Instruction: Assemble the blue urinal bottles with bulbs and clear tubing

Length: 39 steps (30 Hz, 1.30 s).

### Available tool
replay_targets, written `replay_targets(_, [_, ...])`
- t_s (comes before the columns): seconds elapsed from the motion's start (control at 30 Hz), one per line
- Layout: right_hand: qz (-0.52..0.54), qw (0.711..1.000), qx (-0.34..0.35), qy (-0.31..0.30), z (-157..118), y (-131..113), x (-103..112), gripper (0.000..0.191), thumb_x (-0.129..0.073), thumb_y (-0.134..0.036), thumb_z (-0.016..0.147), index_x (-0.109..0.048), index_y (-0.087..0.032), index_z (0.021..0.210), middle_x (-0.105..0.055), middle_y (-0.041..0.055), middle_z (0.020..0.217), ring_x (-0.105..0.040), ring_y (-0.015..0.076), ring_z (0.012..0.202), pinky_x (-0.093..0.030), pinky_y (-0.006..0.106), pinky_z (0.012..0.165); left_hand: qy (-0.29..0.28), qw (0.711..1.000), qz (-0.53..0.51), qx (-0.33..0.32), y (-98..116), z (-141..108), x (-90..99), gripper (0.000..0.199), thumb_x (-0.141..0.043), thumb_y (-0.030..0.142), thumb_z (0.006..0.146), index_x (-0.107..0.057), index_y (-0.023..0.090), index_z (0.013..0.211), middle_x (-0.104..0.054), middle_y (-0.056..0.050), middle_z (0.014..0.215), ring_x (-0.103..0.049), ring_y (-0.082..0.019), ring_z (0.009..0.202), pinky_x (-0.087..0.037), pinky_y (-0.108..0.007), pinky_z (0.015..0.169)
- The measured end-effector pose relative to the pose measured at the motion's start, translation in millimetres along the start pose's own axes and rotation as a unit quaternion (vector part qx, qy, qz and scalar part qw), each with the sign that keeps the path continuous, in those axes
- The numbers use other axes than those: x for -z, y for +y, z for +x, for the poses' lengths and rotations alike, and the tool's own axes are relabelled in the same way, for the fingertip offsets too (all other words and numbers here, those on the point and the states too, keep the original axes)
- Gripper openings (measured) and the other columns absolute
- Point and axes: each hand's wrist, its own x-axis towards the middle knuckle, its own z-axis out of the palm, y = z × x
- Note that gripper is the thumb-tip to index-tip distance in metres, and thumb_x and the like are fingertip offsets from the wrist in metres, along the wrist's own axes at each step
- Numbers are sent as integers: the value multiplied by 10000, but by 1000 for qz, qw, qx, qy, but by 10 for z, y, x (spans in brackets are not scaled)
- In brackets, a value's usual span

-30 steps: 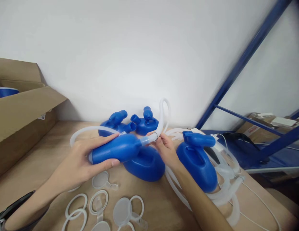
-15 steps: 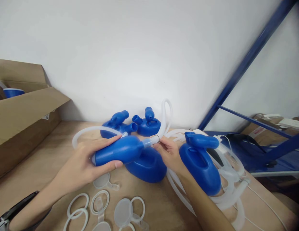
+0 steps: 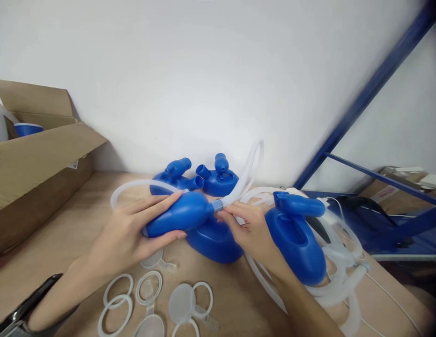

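Observation:
My left hand (image 3: 136, 229) wraps around a blue bulb-shaped plastic part (image 3: 184, 213), its narrow end pointing right. A translucent hose (image 3: 235, 194) is joined to that narrow end. My right hand (image 3: 247, 227) pinches a thin wire hose clamp (image 3: 218, 204) around the joint. Behind and beneath the held part lies a blue plastic bottle (image 3: 216, 245), partly hidden by it and my right hand. On the table below my hands are several white rings (image 3: 115, 316) and translucent round caps with straps (image 3: 181, 303).
More blue bottles stand by the wall (image 3: 221, 182), and another (image 3: 298, 248) sits right of my right hand. Coiled translucent hoses (image 3: 340, 276) lie at the table's right side. An open cardboard box (image 3: 45, 150) is on the left. A blue metal frame (image 3: 361, 98) rises at the right.
The clamp has moved left along the hose, closer to the blue part, with my right fingertips. The view has shifted slightly.

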Motion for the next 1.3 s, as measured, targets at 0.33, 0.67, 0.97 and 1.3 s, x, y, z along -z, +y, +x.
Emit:
replay_targets(0.33, [277,925,-231,-121,76,29,69,426,-803,-588,855,-816,-163,819,-804,79,797,-745,181,692,-641,311,700,50,977,149,-147,-107,15,47,747,-776,236,950,-448,280,1619,-707,-136,1381,-723,-335,1153,-597,-472,984])
replay_targets(0.67, [387,861,-312,-106,42,50,-64,414,-909,-569,740,-814,-166,755,-766,44,690,-685,125,587,-586,247,600,85,974,180,-104,44,-37,61,724,-657,36,981,-515,479,1536,-700,19,1439,-644,-315,1364,-589,-488,1081])
replay_targets(0.97, [482,784,-380,-96,51,32,-129,353,-957,-494,677,-831,-178,773,-782,32,724,-704,107,607,-560,202,610,90,969,193,-122,-9,-102,-47,766,-655,-11,949,-514,479,1520,-734,28,1376,-626,-294,1381,-562,-548,1100])
replay_targets(1.3, [462,818,-333,-76,19,74,-141,311,-892,-447,744,-756,-167,740,-715,-4,671,-630,112,575,-503,234,557,93,959,230,-140,-85,-89,8,718,-646,11,956,-535,510,1460,-755,64,1332,-700,-268,1287,-546,-510,1111])
